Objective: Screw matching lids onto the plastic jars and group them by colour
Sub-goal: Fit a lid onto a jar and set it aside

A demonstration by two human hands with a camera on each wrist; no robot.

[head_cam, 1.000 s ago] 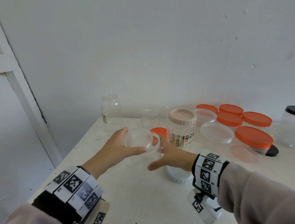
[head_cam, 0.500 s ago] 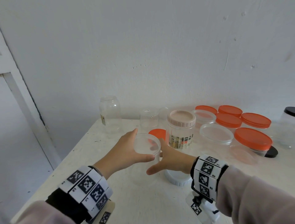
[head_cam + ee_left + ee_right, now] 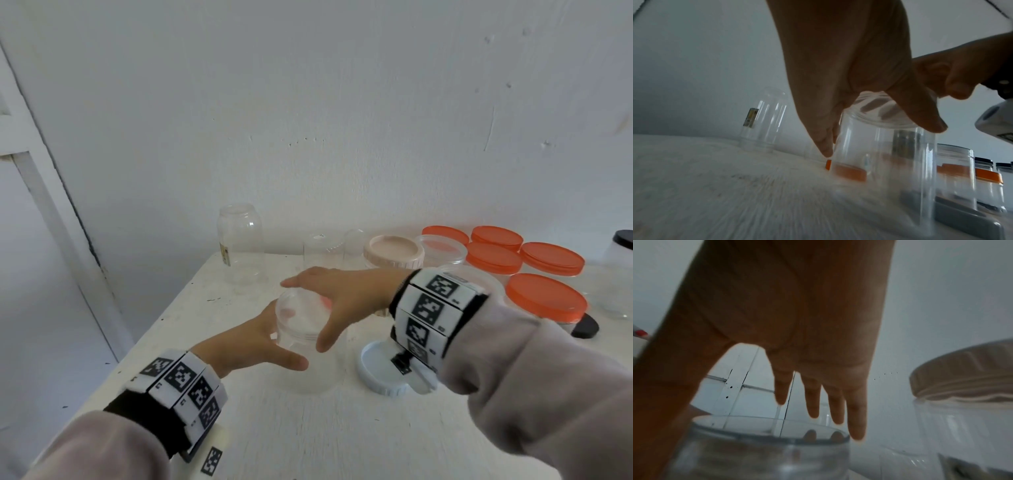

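Clear jar (image 3: 310,356) upright mid-table (image 3: 342,438), clear lid (image 3: 301,317) on top. Left hand (image 3: 250,342) grips jar near rim; right hand (image 3: 346,298) spread flat over lid, fingers straight.

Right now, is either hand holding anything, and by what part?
The left hand grips the clear jar near its top, just under the clear lid. The right hand hovers open over the lid, holding nothing.

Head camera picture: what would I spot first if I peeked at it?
Probably the two hands meeting mid-table over a clear jar: the left hand holds its side and the right hand hovers open above its clear lid. Next, the bright orange-lidded jars clustered at the back right, beside a jar with a beige lid.
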